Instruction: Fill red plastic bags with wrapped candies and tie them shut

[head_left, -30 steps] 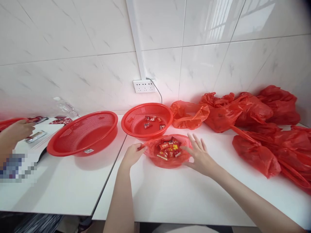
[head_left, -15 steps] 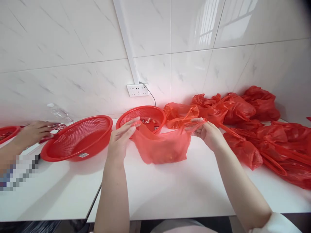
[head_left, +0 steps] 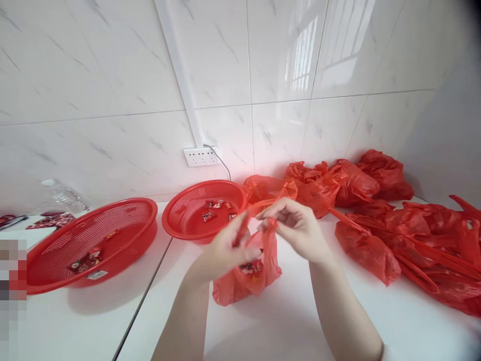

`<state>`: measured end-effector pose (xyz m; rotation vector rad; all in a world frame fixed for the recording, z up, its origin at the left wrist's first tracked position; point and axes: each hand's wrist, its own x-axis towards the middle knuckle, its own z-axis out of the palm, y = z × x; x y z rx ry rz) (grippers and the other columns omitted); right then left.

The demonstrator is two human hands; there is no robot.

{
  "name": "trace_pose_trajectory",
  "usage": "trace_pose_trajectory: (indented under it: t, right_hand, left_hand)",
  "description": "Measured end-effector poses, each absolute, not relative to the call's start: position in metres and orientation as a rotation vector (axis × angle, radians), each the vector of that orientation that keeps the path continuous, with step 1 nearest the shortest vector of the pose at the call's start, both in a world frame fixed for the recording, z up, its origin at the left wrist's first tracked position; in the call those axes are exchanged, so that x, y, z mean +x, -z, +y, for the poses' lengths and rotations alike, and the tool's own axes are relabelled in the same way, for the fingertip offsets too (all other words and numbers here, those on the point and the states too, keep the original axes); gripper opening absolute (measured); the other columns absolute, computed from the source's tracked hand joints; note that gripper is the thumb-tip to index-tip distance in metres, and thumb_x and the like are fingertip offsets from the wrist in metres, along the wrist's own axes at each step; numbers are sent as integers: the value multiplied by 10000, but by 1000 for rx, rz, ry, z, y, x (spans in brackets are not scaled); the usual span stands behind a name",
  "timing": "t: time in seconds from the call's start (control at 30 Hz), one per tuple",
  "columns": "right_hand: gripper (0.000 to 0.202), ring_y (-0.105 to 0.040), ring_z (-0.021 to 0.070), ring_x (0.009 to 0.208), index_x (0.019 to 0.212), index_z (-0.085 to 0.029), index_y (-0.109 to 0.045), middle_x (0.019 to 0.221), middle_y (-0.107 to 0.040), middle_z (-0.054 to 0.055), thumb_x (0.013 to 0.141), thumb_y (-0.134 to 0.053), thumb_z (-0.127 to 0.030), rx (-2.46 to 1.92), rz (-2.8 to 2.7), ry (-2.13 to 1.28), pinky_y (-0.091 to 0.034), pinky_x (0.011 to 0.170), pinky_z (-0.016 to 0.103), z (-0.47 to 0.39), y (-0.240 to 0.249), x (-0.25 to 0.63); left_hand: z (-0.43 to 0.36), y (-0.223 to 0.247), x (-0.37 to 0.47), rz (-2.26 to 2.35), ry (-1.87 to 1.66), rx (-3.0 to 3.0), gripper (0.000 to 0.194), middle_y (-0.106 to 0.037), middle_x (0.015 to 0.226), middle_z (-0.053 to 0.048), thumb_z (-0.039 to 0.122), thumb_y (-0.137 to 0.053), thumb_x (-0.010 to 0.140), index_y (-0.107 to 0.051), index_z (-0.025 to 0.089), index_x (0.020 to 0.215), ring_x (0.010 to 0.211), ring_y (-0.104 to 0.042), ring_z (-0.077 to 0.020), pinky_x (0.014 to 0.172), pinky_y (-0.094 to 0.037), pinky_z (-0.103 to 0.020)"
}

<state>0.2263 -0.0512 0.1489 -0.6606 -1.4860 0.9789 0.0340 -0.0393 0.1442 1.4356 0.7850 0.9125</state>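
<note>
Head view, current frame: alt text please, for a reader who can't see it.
Two bare hands, left and right, grip the top of a red plastic bag with wrapped sweets showing inside. Two red baskets holding packets stand to the left; more red bags lie to the right.

We see two baskets on the table (head_left: pixel 278 331): a left basket (head_left: pixel 130 233) and, to its right, a middle basket (head_left: pixel 193 218), both with packets (head_left: pixel 90 259) in them. Behind the left basket we find a bottle (head_left: pixel 67 196); above the middle basket, a socket (head_left: pixel 201 157) on the wall (head_left: pixel 221 55). We have a bag (head_left: pixel 240 288) in front of the middle basket, a row of bags (head_left: pixel 315 193) along the wall right of it, and a pile of bags (head_left: pixel 432 245) at the frame's right.
</note>
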Motion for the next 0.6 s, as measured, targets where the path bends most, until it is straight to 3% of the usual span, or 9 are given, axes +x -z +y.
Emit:
trace_pose_trajectory:
  t: [0.07, 0.13, 0.2, 0.27, 0.33, 0.4, 0.5, 0.6]
  right_hand:
    - [70, -680, 165, 806, 903, -223, -623, 930, -705, 49, 864, -575, -191, -581, -1718, -915, -565, 727, 315, -58, -152, 219]
    - [187, -662, 168, 920, 969, -230, -632, 1125, -670, 69, 872, -507, -130, -525, -1880, -783, -562, 728, 297, -61, -153, 215]
    - [272, -605, 187, 1093, 1042, -236, -624, 1315, -571, 78, 875, -460, -96, -550, -1914, -610, -546, 820, 321, -59, -153, 217]
    - [331, -524, 209, 1223, 1128, -240, -598, 1379, -516, 81, 875, -452, -87, -648, -1907, -509, -487, 958, 379, -54, -152, 223]
    - [371, -535, 208, 1204, 1197, -252, -566, 1321, -563, 74, 875, -469, -97, -741, -1960, -536, -468, 979, 394, -49, -150, 230]
    - [382, -607, 187, 1060, 1214, -264, -552, 1199, -634, 50, 874, -483, -103, -804, -2026, -628, -504, 892, 356, -44, -146, 234]
    - [300, -642, 157, 875, 1112, -255, -582, 1015, -683, 14, 877, -479, -100, -928, -1996, -702, -511, 775, 305, -39, -140, 236]
    - [114, -632, 149, 773, 934, -227, -581, 866, -675, 0, 871, -526, -150, -1054, -1937, -708, -496, 712, 285, -37, -137, 239]
  left_hand:
    - [-45, -140, 42, 820, -777, 1651, 281, -634, 891, -25, 216, -716, 738, -686, 266, 1013, 831, -602, -193, 676, -493, -284]
    - [-45, -136, 48, 856, -758, 1732, 83, -612, 822, -18, 225, -599, 824, -674, 248, 849, 810, -585, -187, 658, -481, -278]
    - [-40, -133, 51, 914, -796, 1668, 125, -540, 696, 4, 267, -534, 874, -623, 235, 791, 660, -532, -148, 565, -444, -259]
    - [-34, -132, 51, 997, -815, 1554, 187, -441, 591, 37, 356, -521, 896, -578, 224, 776, 506, -437, -104, 461, -380, -235]
    - [-29, -132, 51, 1055, -822, 1493, 262, -392, 535, 58, 448, -522, 893, -566, 215, 782, 412, -394, -83, 393, -344, -219]
    - [-27, -134, 51, 1063, -785, 1480, 318, -434, 496, 62, 518, -507, 887, -591, 212, 877, 363, -441, -99, 364, -373, -222]
    - [-27, -137, 51, 1004, -672, 1458, 449, -488, 412, 58, 576, -457, 894, -574, 197, 1103, 328, -512, -148, 368, -434, -244]
    - [-27, -136, 51, 940, -600, 1418, 503, -469, 347, 67, 582, -424, 908, -530, 187, 1201, 287, -490, -145, 375, -434, -231]
